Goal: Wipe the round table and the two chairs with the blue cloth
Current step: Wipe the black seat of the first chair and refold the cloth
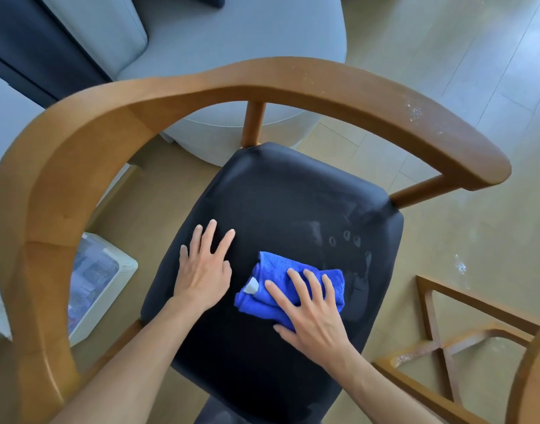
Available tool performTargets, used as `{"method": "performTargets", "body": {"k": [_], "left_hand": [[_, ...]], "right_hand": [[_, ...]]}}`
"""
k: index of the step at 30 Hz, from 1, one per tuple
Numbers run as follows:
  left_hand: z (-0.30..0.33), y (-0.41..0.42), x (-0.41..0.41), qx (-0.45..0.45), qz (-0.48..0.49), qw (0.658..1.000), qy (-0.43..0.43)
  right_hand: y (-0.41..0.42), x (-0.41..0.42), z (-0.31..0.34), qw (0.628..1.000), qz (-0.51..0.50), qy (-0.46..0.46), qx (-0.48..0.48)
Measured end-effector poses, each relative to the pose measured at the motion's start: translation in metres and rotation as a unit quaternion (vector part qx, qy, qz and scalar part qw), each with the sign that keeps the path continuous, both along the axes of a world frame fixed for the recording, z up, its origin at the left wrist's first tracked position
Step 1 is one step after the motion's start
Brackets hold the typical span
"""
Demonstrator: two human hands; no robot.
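Pressing blue cloth [288,284] on chair seat [281,203]: R hand [311,313] flat, fingers straight; L hand [203,270] flat beside, prob. bracing.

Black chair seat [281,203] carries the folded blue cloth [271,270], seemingly damp-streaked.

A right hand [313,313] presses a folded blue cloth [281,281] onto a wooden chair's [79,154] black seat [293,203]. The left hand [203,267] rests flat just beside it.
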State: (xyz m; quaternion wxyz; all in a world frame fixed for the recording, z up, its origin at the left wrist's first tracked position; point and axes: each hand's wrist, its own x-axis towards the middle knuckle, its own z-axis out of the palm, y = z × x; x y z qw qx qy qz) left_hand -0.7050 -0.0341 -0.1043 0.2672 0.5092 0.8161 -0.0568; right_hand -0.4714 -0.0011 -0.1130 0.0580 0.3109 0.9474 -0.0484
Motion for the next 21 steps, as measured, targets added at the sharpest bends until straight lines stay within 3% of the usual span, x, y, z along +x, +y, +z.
{"method": "performTargets", "body": {"k": [7,11,14,21], "left_hand": [[-0.022,0.002,0.007,-0.01,-0.029,0.999,0.028],[-0.031,0.001,0.013,0.002,-0.027,0.998,0.053],[-0.034,0.001,0.015,0.009,-0.026,0.998,0.062],[-0.035,0.001,0.017,0.014,-0.02,0.998,0.066]], "right_hand": [[0.038,0.007,-0.006,0.996,0.07,0.045,0.021],[0.126,0.012,0.0,0.991,-0.109,0.044,0.07],[0.155,0.003,-0.003,0.966,-0.259,0.018,0.013],[0.08,-0.018,-0.007,0.957,-0.285,0.046,0.021]]}}
